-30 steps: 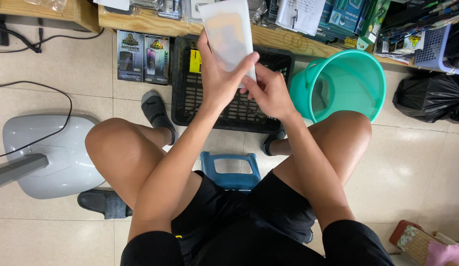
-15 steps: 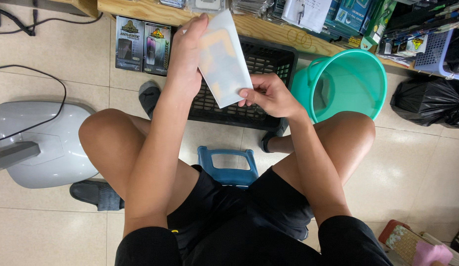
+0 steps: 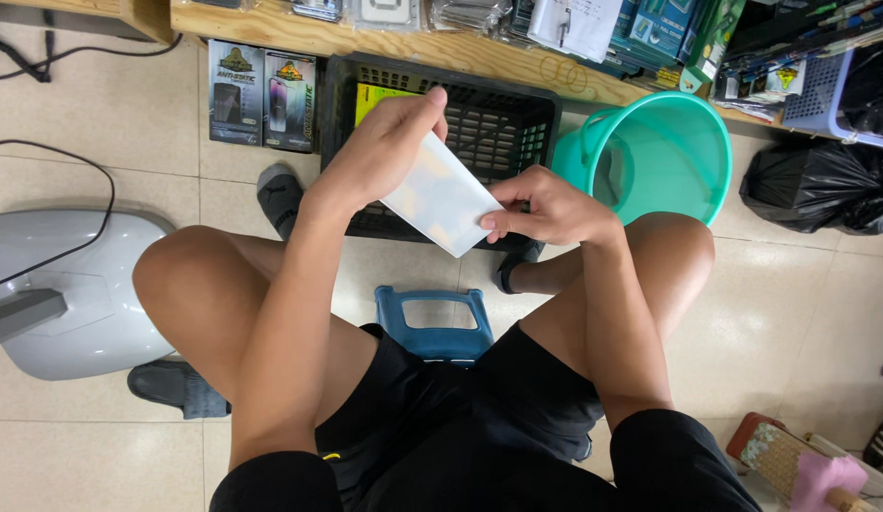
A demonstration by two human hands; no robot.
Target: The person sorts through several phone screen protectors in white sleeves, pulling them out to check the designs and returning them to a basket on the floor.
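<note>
The left hand (image 3: 380, 152) is gripping a flat white packet (image 3: 441, 194) by its upper edge, fingers closed over it, while the right hand (image 3: 546, 204) is pinching the lower right corner between thumb and forefinger. The packet is hanging tilted above the black plastic crate (image 3: 498, 118) — clear of it, beside the teal bucket (image 3: 664, 152). Working that corner well likely calls for a steady left grip and a small, slow pull — a jerk could tear the packet.

One white packet (image 3: 443, 194), one black crate (image 3: 498, 123), one teal bucket (image 3: 664, 156), two boxed packs (image 3: 263, 97).
</note>
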